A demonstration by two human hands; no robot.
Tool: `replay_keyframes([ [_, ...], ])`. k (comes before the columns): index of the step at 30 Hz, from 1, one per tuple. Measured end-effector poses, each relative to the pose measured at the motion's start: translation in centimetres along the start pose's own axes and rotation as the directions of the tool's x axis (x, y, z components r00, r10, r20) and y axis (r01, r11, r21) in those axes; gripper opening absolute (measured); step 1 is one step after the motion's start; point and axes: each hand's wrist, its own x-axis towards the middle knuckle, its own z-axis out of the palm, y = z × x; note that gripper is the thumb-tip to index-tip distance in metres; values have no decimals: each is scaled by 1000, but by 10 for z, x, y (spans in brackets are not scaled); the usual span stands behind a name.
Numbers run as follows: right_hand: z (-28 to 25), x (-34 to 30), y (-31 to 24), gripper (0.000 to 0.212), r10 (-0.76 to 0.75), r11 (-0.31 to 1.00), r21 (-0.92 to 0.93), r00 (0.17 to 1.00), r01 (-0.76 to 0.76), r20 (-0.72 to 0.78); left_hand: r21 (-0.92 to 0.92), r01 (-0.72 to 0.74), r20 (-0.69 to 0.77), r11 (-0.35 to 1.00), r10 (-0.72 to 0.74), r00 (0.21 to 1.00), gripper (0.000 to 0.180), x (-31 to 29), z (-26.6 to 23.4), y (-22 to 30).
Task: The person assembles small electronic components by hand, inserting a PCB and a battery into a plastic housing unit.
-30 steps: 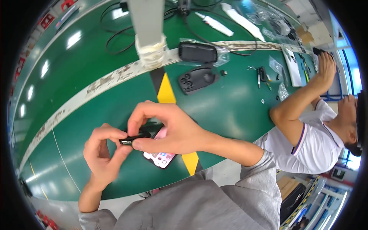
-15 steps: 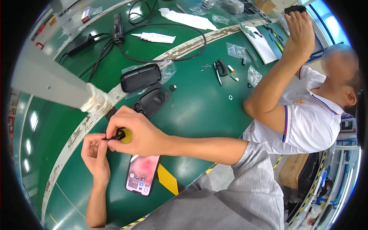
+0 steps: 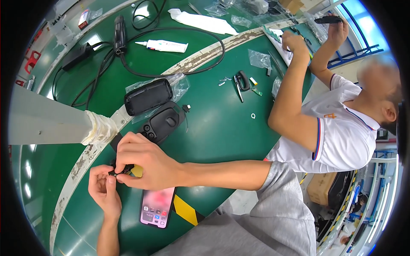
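My left hand [image 3: 104, 190] pinches one end of a small black part [image 3: 126, 169] between thumb and fingertips. From the other side my right hand [image 3: 147, 164] grips the same piece, with the thumb and fingers bent around it; most of it is hidden, so its kind does not show. A phone [image 3: 159, 207] with its screen lit lies just below my right hand. Beyond that hand rest a black case half with round openings [image 3: 164, 121] and a hollow black shell [image 3: 148, 97] on clear plastic film.
To the far left are a white tube [image 3: 166, 45], a black cable [image 3: 196, 28] and a black handheld device [image 3: 120, 36]. Pliers [image 3: 239, 87] and a small white ring [image 3: 253, 115] lie right of centre. A grey post [image 3: 47, 115] rises at left. A co-worker [image 3: 341, 128] sits at right.
Both my hands still hold the small black part, now slightly lower in view. The co-worker has brought a second hand over the table and still lifts a black object.
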Motion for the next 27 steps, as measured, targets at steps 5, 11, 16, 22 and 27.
replay_keyframes([
  [5,-2,1,-1,18,-21,1000,-3,1000,21,22,-55,11,29,998,-9,1000,19,-1,2,2],
  [11,-1,1,-6,19,-17,999,-36,997,19,76,-19,58,50,998,-57,997,13,-7,-2,6],
  [16,0,8,-8,20,-63,997,-43,991,68,121,29,15,7,999,-15,1000,18,-13,-3,10],
  [22,-8,3,-25,29,-108,991,93,990,99,96,-198,-126,178,972,162,971,44,-12,2,44],
  [27,-4,-8,-28,30,-113,989,105,987,101,116,-273,-55,111,960,89,990,35,-15,2,56],
])
